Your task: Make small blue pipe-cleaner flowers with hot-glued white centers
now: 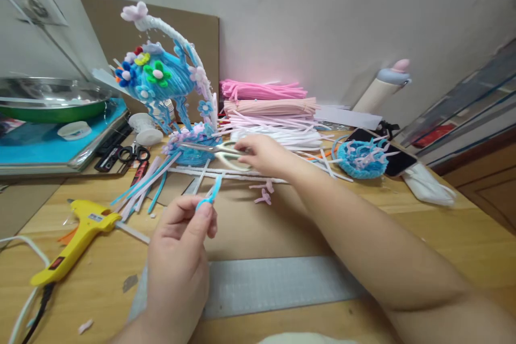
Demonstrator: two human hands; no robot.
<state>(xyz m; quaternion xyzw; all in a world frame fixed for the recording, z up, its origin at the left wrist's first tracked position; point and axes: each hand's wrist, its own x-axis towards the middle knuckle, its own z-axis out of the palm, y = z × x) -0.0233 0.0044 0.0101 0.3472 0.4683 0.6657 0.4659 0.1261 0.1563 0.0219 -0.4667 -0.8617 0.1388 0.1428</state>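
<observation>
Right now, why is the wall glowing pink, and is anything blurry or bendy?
In the head view, the wall glows pink just above the pink fuzzy sticks, likely their colour bouncing; the right hand on the scissors looks slightly smeared; the left hand pinching the blue stick is sharper; edges at the picture's sides look stretched.

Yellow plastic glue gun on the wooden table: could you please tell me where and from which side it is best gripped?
The yellow plastic glue gun lies on its side; best close the grip round its handle from above, on the near left, since that end points toward you with nothing lying on it.
</observation>
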